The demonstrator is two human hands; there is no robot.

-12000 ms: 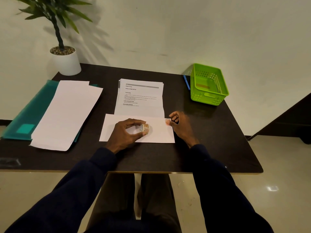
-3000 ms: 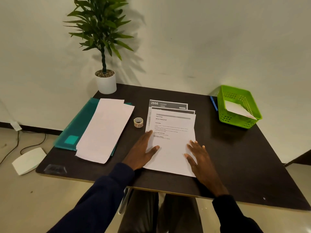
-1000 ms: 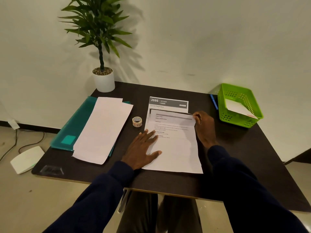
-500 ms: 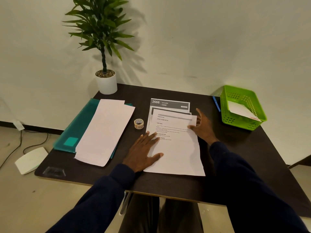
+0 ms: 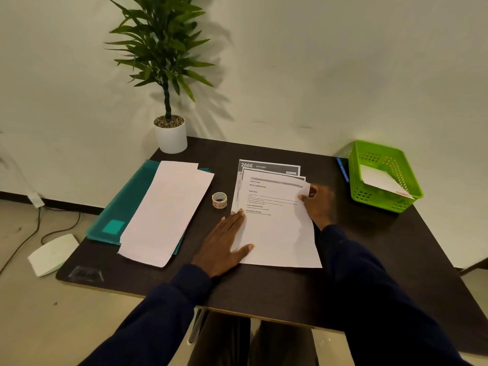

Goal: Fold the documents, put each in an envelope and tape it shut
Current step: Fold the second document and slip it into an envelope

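Partway through, by the look of it: one white envelope (image 5: 380,179) already in the bright green plastic mesh basket (image 5: 385,204) at the far right corner of the dark rectangular table (image 5: 369,247), apparently finished, though seal too small to make out. No fold yet visible on the top printed white sheet (image 5: 280,233) at the middle of the table. Pressed flat along its left edge by the left hand (image 5: 224,241), fingers straight, palm down. Pinched at the upper right corner by the curled fingers and thumb of the right hand (image 5: 318,204), that corner raised slightly off the small stack of printed documents (image 5: 269,167) beneath. Left to do, judging from this: folding this sheet, slipping it into an envelope, taping it, then the same for the sheets below

Within reach: pile of long blank white envelopes (image 5: 169,207) on a teal plastic folder (image 5: 124,207) at the left, and a small roll of patterned tape (image 5: 219,199) between that pile and the documents. Sheet's near edge not far from the table's front edge, so little margin toward the body. Bare dark surface between sheet and basket, probably enough for folding. At the back, green plant in a white pot (image 5: 170,136) and a blue pen (image 5: 342,170) beside the basket, both apart from the hands
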